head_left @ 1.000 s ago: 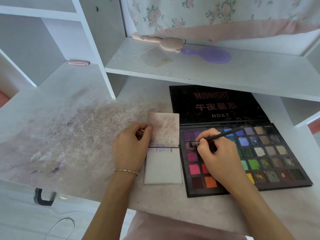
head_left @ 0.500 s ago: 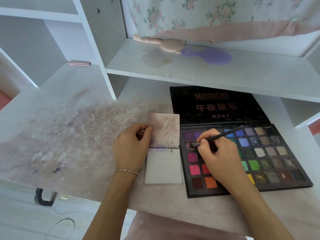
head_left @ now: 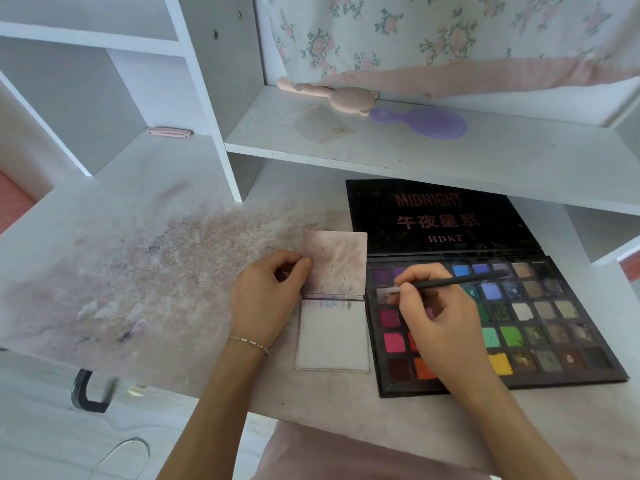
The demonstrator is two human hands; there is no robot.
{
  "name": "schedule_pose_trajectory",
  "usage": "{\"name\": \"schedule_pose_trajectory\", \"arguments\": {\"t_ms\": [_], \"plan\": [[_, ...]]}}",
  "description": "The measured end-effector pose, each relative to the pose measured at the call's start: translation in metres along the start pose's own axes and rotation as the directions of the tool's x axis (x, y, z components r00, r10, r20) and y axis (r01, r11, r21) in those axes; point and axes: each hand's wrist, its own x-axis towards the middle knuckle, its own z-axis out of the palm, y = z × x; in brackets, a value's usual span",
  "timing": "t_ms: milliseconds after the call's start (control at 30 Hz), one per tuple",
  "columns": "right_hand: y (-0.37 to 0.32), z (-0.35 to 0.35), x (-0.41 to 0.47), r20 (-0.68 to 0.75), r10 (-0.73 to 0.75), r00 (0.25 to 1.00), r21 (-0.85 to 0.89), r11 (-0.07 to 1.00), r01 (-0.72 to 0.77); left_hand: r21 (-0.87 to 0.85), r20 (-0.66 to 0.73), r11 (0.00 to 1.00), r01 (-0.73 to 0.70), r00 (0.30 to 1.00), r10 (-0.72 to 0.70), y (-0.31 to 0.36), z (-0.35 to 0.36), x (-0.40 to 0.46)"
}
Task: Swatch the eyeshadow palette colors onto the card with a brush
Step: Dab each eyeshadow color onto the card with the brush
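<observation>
An open black eyeshadow palette (head_left: 554,327) with many coloured pans lies on the desk, its lid (head_left: 440,216) flat behind it. A folded card (head_left: 333,336) lies just left of the palette, with a stained upper flap and faint purple streaks along the top of its lower white half. My left hand (head_left: 266,303) pinches the flap's left edge with thumb and fingers. My right hand (head_left: 440,317) grips a thin black brush (head_left: 450,283), whose tip sits in a greyish pan at the palette's left column.
The desk top (head_left: 156,278) left of the card is smeared with pink and purple powder. A shelf (head_left: 415,147) above the palette carries a pink hair brush (head_left: 332,95) and a purple hair brush (head_left: 426,123). A black handle (head_left: 86,393) hangs below the desk edge.
The brush tip stays in the same pan with only slight movement. My left hand keeps its hold on the card.
</observation>
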Motion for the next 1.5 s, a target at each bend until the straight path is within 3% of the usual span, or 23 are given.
{"name": "schedule_pose_trajectory", "arguments": {"t_ms": [100, 267, 1500], "plan": [[-0.007, 0.013, -0.007, 0.08, 0.013, 0.997, 0.098, 0.995, -0.02, 0.006, 0.02, 1.0, 0.004, 1.0, -0.004, -0.001, -0.003, 0.001], [-0.013, 0.036, -0.012, 0.177, 0.001, 0.984, 0.067, 0.998, -0.013, 0.018, 0.041, 0.999, -0.047, 0.998, 0.047, -0.003, -0.004, 0.0], [-0.017, 0.044, -0.007, 0.272, 0.032, 0.962, -0.028, 0.999, -0.025, 0.059, -0.01, 0.994, -0.093, 0.996, 0.094, -0.008, 0.0, 0.0]]}}
